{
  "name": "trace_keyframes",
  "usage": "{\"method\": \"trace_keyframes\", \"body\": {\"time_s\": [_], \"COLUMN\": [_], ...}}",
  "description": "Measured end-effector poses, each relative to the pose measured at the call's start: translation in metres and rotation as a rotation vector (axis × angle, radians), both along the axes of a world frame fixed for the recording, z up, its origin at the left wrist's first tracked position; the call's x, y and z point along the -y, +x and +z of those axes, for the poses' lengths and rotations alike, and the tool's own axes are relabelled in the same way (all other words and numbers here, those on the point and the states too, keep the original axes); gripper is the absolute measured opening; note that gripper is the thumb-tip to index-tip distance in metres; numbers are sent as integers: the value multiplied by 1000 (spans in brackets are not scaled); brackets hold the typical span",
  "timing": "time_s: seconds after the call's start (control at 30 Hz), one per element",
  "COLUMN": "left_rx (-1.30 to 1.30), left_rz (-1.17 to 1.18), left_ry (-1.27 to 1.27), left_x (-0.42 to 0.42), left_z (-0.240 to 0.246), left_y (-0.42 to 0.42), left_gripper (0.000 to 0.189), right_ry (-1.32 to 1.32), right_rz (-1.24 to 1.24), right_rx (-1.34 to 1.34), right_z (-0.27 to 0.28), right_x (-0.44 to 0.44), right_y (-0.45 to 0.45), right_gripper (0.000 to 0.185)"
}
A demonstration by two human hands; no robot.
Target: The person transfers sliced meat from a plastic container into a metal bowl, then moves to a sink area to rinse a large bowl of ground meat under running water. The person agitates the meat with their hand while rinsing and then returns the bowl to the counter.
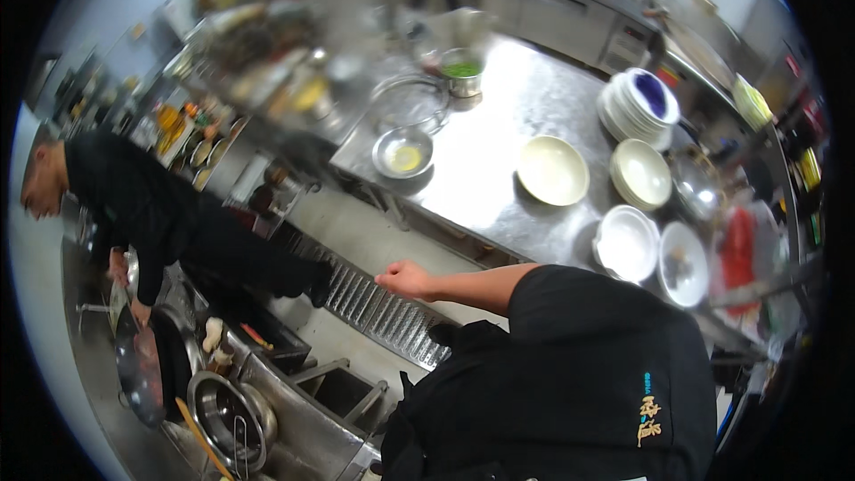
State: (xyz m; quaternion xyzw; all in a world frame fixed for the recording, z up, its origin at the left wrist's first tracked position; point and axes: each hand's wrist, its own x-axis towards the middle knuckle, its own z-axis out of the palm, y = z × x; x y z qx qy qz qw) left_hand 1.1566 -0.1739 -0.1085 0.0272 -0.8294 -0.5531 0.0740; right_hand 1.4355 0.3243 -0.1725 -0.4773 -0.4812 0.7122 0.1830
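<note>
My right hand (405,280) is held out over the floor, fingers curled in, with no object visible in it. Beneath it runs a slotted metal floor grate (374,304). My left hand is out of view. Beside my right arm stands a stainless steel table (454,197). A metal bowl (403,153) with yellow liquid sits near its edge. Farther along it are a wide cream bowl (553,170), a stack of cream bowls (641,174), white bowls (626,244) and a tall stack of white dishes (638,107).
A person in black (133,174) bends over a wok (140,374) at the stove, left. Steel basins (230,421) and a wooden handle (204,439) lie nearer me. A pot of chopped greens (461,73) and a wire ring rack (409,103) stand at the table's far end.
</note>
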Motion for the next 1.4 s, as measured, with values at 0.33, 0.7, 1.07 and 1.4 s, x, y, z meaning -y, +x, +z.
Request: {"method": "trace_keyframes", "body": {"time_s": [0.33, 0.7, 1.07, 1.4], "left_rx": [-31, 380, -189, 25], "left_rz": [-627, -991, -996, -866], "left_ry": [273, 337, 67, 235], "left_x": [-166, -218, -236, -239], "left_z": [-14, -9, -61, -34], "left_y": [30, 157, 169, 164], "left_gripper": [13, 20, 34, 56], "right_ry": [75, 177, 284, 292], "right_rz": [-560, -724, -631, -501], "right_rx": [24, 75, 11, -47], "right_z": [18, 16, 28, 41], "right_x": [68, 134, 124, 103], "right_y": [191, 309, 393, 406], "right_gripper": [19, 27, 33, 38]}}
